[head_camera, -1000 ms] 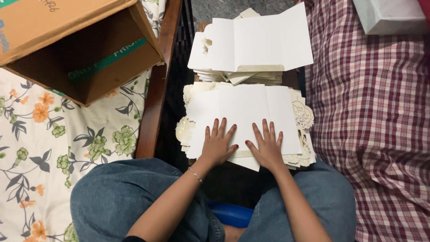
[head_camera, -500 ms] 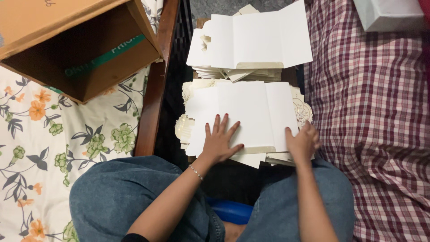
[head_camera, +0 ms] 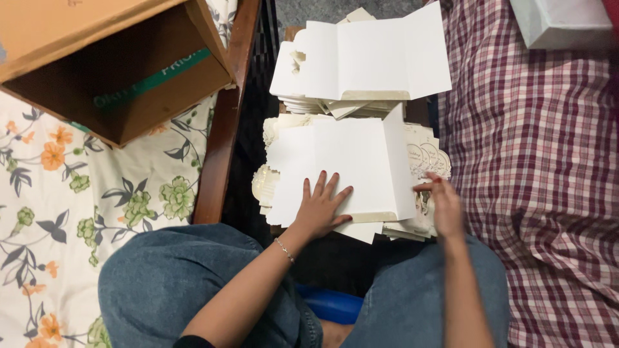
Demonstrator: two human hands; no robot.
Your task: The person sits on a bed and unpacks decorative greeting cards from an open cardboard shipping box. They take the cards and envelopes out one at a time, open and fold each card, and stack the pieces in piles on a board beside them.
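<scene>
I see my left hand (head_camera: pixel 320 209) lying flat, fingers spread, on the near part of a white unfolded envelope (head_camera: pixel 342 171) that tops the near stack of cream cards (head_camera: pixel 425 161). That hand grips nothing; it only presses on the paper. My right hand (head_camera: pixel 443 205) is at the right edge of the same envelope, where the right flap stands lifted; the fingertips (head_camera: pixel 427 187) touch that flap's edge, but I cannot tell whether they pinch it or just rest against it. The two hands are apart, one on each side of the envelope. Beyond it, at the far side, lies a second stack of white envelopes (head_camera: pixel 367 58), its top one also unfolded. To the left, an open cardboard box (head_camera: pixel 109 71) sits on a floral sheet (head_camera: pixel 58 193), beside a dark wooden rail (head_camera: pixel 222 148). To the right spreads a plaid cloth (head_camera: pixel 541 180), with a white box (head_camera: pixel 561 22) in the far right corner. My jeans-clad knees (head_camera: pixel 193 283) are nearest to me.
</scene>
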